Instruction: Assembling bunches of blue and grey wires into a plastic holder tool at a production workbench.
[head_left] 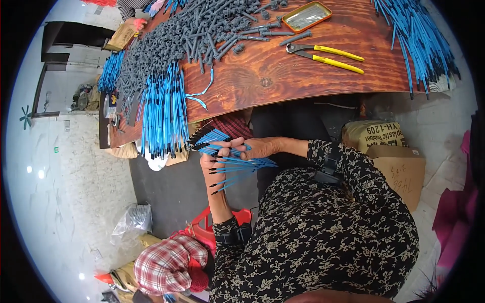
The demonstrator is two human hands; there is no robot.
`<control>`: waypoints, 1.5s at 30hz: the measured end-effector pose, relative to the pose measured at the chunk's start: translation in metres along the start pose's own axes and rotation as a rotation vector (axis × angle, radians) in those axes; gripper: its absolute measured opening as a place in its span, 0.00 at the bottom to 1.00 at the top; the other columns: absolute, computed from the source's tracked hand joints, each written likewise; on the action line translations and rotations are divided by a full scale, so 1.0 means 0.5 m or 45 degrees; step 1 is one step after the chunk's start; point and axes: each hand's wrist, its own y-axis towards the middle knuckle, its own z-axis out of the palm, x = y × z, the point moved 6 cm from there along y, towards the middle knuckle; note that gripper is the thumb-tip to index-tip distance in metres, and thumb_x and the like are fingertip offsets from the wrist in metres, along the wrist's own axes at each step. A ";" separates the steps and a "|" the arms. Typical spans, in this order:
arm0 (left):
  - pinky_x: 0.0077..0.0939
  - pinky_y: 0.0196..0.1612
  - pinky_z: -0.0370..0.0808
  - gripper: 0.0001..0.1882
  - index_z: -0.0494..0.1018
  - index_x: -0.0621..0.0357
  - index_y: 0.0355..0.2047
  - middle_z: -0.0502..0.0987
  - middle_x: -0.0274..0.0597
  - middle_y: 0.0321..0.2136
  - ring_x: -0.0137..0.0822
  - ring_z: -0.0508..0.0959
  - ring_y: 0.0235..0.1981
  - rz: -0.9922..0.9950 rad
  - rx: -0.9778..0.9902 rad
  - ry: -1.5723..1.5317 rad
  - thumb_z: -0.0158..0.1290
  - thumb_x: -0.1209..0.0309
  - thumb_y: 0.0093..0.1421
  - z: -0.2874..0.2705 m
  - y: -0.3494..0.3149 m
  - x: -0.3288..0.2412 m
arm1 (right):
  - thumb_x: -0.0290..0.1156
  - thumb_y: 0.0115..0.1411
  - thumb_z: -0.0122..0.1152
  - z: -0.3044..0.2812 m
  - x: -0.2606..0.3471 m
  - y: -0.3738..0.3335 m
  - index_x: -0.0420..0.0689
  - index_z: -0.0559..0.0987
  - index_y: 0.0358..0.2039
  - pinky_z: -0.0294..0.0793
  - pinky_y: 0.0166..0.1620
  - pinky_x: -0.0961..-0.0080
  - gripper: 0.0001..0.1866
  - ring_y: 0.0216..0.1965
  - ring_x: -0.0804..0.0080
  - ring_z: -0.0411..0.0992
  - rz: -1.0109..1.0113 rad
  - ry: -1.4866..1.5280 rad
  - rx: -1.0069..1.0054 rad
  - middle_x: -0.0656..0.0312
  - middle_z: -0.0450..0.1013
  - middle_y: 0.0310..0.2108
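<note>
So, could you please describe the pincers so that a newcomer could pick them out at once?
On the reddish-brown wooden table, look right of the big grey heap of parts, on the near side of the small tray. The pincers lie there. Their two long, bright yellow handles set them apart from the grey parts.

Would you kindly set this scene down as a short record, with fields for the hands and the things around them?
Left hand: holding blue black-tipped sticks
Right hand: against the same sticks; exact grip unclear
Table: brown, wood-grained
Tool on table: yellow-handled pincers
Pile on table: small grey parts
More sticks: left bundle and right bundle
</note>
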 end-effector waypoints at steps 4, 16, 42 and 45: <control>0.31 0.33 0.81 0.15 0.71 0.66 0.40 0.79 0.63 0.39 0.43 0.82 0.34 -0.005 0.059 -0.015 0.58 0.66 0.61 -0.025 -0.003 0.005 | 0.75 0.49 0.55 0.009 -0.013 0.014 0.41 0.71 0.51 0.68 0.47 0.73 0.47 0.45 0.75 0.66 0.038 -0.108 -0.058 0.63 0.71 0.42; 0.32 0.37 0.80 0.14 0.70 0.66 0.38 0.80 0.61 0.36 0.45 0.82 0.34 -0.020 0.195 -0.053 0.56 0.65 0.62 -0.028 0.024 0.024 | 0.77 0.46 0.54 0.005 -0.029 -0.002 0.42 0.73 0.46 0.68 0.46 0.74 0.48 0.43 0.76 0.66 -0.083 -0.078 -0.355 0.66 0.70 0.38; 0.18 0.42 0.69 0.10 0.74 0.55 0.42 0.77 0.29 0.37 0.21 0.72 0.37 -0.460 0.416 0.520 0.51 0.64 0.67 0.035 -0.065 -0.146 | 0.66 0.55 0.58 0.045 0.069 -0.041 0.40 0.72 0.48 0.69 0.33 0.77 0.38 0.33 0.77 0.70 -0.129 -0.347 -0.307 0.59 0.71 0.33; 0.18 0.43 0.68 0.10 0.75 0.54 0.43 0.76 0.28 0.36 0.21 0.71 0.37 -0.442 0.496 0.618 0.50 0.63 0.67 0.046 -0.054 -0.158 | 0.65 0.55 0.59 0.052 0.050 -0.038 0.42 0.70 0.49 0.68 0.29 0.78 0.38 0.30 0.79 0.68 -0.166 -0.293 -0.328 0.63 0.70 0.31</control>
